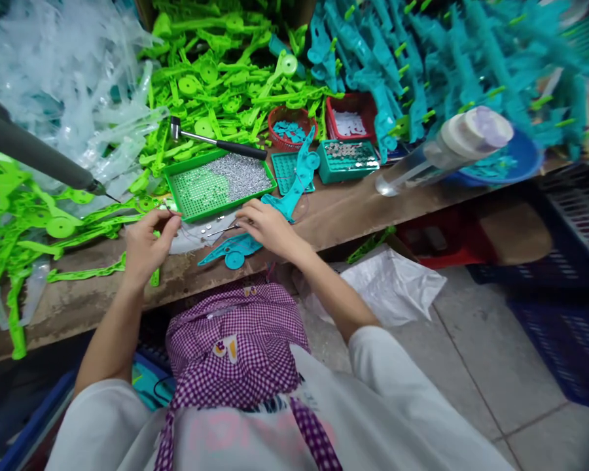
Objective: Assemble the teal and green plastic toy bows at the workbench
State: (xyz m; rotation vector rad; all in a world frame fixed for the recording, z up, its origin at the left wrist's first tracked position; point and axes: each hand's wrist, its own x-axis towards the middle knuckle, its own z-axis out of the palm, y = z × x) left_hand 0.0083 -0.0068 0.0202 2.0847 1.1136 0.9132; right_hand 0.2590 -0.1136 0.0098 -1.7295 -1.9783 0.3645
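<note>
My left hand (150, 242) is closed in a pinch on a thin dark wire at the bench's front edge. Slim metal tweezers (222, 231) stick out from the fingers of my right hand (267, 226), their tips pointing left toward the wire. Below those fingers lies a turquoise plastic part (235, 252) with a round disc. Another turquoise part (302, 173) rests behind the right hand, partly covered by it. A few small silver discs (207, 229) sit on a pale sheet (186, 241) between my hands.
A green tray (216, 186) of small metal pieces stands behind my hands, a hammer (220, 140) across its back. Lime-green parts (216, 78) and turquoise parts (451, 65) are heaped behind. A screwdriver-like tool (44, 150) hangs at left. A clear bottle (446, 147) stands right.
</note>
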